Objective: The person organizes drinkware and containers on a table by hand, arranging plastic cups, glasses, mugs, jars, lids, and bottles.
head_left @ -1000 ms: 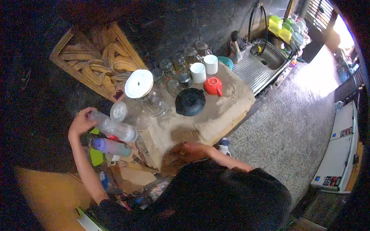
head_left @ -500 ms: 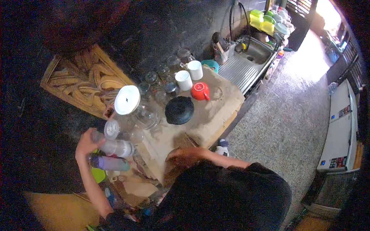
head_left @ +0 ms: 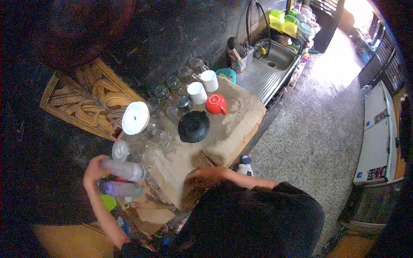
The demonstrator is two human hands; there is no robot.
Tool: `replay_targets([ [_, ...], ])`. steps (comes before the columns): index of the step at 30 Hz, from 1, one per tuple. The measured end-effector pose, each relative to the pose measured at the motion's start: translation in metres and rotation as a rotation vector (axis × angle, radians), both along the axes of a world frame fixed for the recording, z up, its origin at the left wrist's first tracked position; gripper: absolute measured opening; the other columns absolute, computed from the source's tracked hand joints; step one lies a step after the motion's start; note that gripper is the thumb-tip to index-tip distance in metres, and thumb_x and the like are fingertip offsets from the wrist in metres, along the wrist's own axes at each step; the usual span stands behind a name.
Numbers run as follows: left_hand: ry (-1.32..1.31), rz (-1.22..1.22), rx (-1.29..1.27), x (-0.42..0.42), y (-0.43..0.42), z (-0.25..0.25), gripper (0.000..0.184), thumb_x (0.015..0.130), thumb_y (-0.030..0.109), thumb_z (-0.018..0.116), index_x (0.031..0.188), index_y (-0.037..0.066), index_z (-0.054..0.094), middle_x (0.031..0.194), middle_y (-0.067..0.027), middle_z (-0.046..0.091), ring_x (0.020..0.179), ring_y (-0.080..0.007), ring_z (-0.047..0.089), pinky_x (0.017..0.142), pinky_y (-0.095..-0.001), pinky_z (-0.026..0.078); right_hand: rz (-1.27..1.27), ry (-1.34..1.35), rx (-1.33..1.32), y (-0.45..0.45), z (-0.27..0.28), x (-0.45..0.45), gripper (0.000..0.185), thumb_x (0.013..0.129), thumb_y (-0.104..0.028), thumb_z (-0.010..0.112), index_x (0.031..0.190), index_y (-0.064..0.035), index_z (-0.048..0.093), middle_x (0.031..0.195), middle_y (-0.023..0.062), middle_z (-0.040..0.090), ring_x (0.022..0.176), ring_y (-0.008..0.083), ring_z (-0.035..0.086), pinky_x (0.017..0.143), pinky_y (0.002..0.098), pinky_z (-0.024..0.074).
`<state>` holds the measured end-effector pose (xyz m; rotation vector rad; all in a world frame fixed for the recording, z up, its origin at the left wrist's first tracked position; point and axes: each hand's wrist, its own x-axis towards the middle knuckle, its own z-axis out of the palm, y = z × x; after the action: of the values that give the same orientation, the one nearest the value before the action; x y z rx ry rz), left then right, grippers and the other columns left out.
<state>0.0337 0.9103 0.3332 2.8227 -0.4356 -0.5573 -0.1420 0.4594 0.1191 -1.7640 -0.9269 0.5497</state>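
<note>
My left hand [head_left: 95, 170] is wrapped round the cap end of a clear bottle [head_left: 129, 170], which looks blurred and tilted. Just below it lies a purple-and-teal bottle [head_left: 122, 189], and above it a clear jar with a white lid [head_left: 121, 150]. Over the near part of the brown-covered counter [head_left: 165, 178], my right hand [head_left: 207, 176] is curled and smeared. Brown, blurry material [head_left: 193, 198] shows under and around it; its kind is unclear. A black lidded pot [head_left: 193, 127] stands farther back, near a large glass jar with a white lid [head_left: 135, 118].
Two white mugs [head_left: 197, 93], an upturned red cup [head_left: 215, 104] and several glasses [head_left: 174, 84] stand along the wall. Beyond the counter is a steel sink [head_left: 275, 58] with dishes [head_left: 290, 26] behind. A carved wooden panel [head_left: 86, 101] leans at left. A white fridge [head_left: 378, 129] stands across the floor.
My left hand has shifted slightly down in view, still at the clear bottle. The right hand stays nearly in place. The whole scene has moved a little left as the camera turned.
</note>
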Motion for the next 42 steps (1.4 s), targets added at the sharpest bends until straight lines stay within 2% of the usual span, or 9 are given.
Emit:
replay_targets([
  [4, -0.1, -0.013, -0.011, -0.013, -0.021, -0.012, 0.067, 0.07, 0.026, 0.093, 0.127, 0.004, 0.065, 0.12, -0.0182, 0.071, 0.112, -0.0331, 0.068, 0.099, -0.0437, 0.054, 0.037, -0.003, 0.127, 0.004, -0.009, 0.002, 0.038, 0.1, -0.017, 0.064, 0.135, -0.0023, 0.061, 0.135, 0.0162, 0.067, 0.126, 0.0337, 0.062, 0.109, 0.043, 0.0484],
  [14, -0.275, 0.178, 0.04, -0.019, -0.02, -0.002, 0.049, 0.074, 0.028, 0.09, 0.111, 0.001, 0.074, 0.106, -0.0196, 0.075, 0.101, -0.0342, 0.072, 0.093, -0.0437, 0.056, -0.042, -0.123, 0.237, -0.005, -0.015, 0.004, 0.038, 0.097, -0.021, 0.067, 0.131, -0.0051, 0.062, 0.126, 0.0167, 0.07, 0.117, 0.0364, 0.066, 0.101, 0.0456, 0.0521],
  [16, -0.317, 0.104, 0.051, -0.014, -0.017, -0.014, 0.046, 0.075, 0.027, 0.09, 0.108, 0.0, 0.075, 0.106, -0.02, 0.075, 0.1, -0.034, 0.072, 0.09, -0.0435, 0.056, -0.052, -0.077, 0.054, -0.005, -0.005, 0.005, 0.038, 0.096, -0.019, 0.067, 0.132, -0.0074, 0.062, 0.123, 0.0168, 0.071, 0.114, 0.0369, 0.067, 0.099, 0.0469, 0.053],
  [17, -0.317, 0.105, 0.051, -0.012, -0.013, -0.017, 0.046, 0.075, 0.027, 0.09, 0.108, 0.0, 0.075, 0.106, -0.02, 0.075, 0.1, -0.034, 0.072, 0.09, -0.0435, 0.056, -0.065, -0.034, -0.128, -0.004, -0.002, 0.005, 0.038, 0.095, -0.018, 0.067, 0.132, -0.0097, 0.061, 0.12, 0.0169, 0.071, 0.111, 0.0374, 0.068, 0.096, 0.0483, 0.0539],
  [23, -0.293, 0.159, 0.013, -0.023, -0.029, -0.004, 0.05, 0.072, 0.027, 0.091, 0.111, 0.0, 0.075, 0.104, -0.0196, 0.075, 0.098, -0.0336, 0.072, 0.089, -0.0428, 0.057, -0.042, -0.02, -0.012, -0.009, 0.012, -0.001, 0.042, 0.094, -0.016, 0.069, 0.135, -0.0118, 0.059, 0.12, 0.0159, 0.072, 0.11, 0.0369, 0.069, 0.094, 0.0479, 0.0545],
  [26, -0.259, 0.138, 0.101, -0.025, -0.03, -0.002, 0.052, 0.072, 0.025, 0.091, 0.114, 0.0, 0.074, 0.105, -0.0192, 0.075, 0.097, -0.0323, 0.072, 0.088, -0.042, 0.057, -0.048, -0.046, 0.008, 0.003, -0.024, 0.005, 0.042, 0.094, -0.016, 0.069, 0.134, -0.0121, 0.06, 0.123, 0.0155, 0.072, 0.111, 0.0363, 0.069, 0.095, 0.0469, 0.0544],
  [32, -0.163, 0.266, -0.007, -0.024, -0.017, -0.002, 0.052, 0.071, 0.012, 0.09, 0.12, 0.003, 0.073, 0.103, -0.0142, 0.075, 0.093, -0.0254, 0.071, 0.084, -0.0373, 0.057, -0.036, -0.027, -0.008, -0.001, -0.011, 0.003, 0.043, 0.092, -0.015, 0.069, 0.134, -0.0089, 0.06, 0.127, 0.016, 0.07, 0.115, 0.0357, 0.067, 0.099, 0.0457, 0.0529],
  [37, -0.162, 0.028, -0.145, -0.019, -0.01, -0.013, 0.056, 0.07, 0.002, 0.087, 0.124, 0.004, 0.073, 0.119, -0.0121, 0.072, 0.098, -0.0219, 0.07, 0.082, -0.0344, 0.057, -0.038, -0.024, 0.017, -0.001, -0.004, 0.002, 0.048, 0.089, -0.015, 0.071, 0.135, -0.0074, 0.06, 0.129, 0.0163, 0.069, 0.119, 0.0357, 0.066, 0.101, 0.0451, 0.0519],
  [42, -0.221, 0.034, -0.077, -0.023, -0.013, -0.014, 0.064, 0.069, 0.002, 0.087, 0.131, 0.003, 0.068, 0.121, -0.0138, 0.07, 0.098, -0.0251, 0.069, 0.082, -0.037, 0.058, -0.03, -0.011, 0.04, -0.001, -0.001, 0.002, 0.053, 0.085, -0.015, 0.073, 0.135, -0.0059, 0.06, 0.131, 0.0165, 0.068, 0.122, 0.0357, 0.064, 0.104, 0.0445, 0.0508],
])
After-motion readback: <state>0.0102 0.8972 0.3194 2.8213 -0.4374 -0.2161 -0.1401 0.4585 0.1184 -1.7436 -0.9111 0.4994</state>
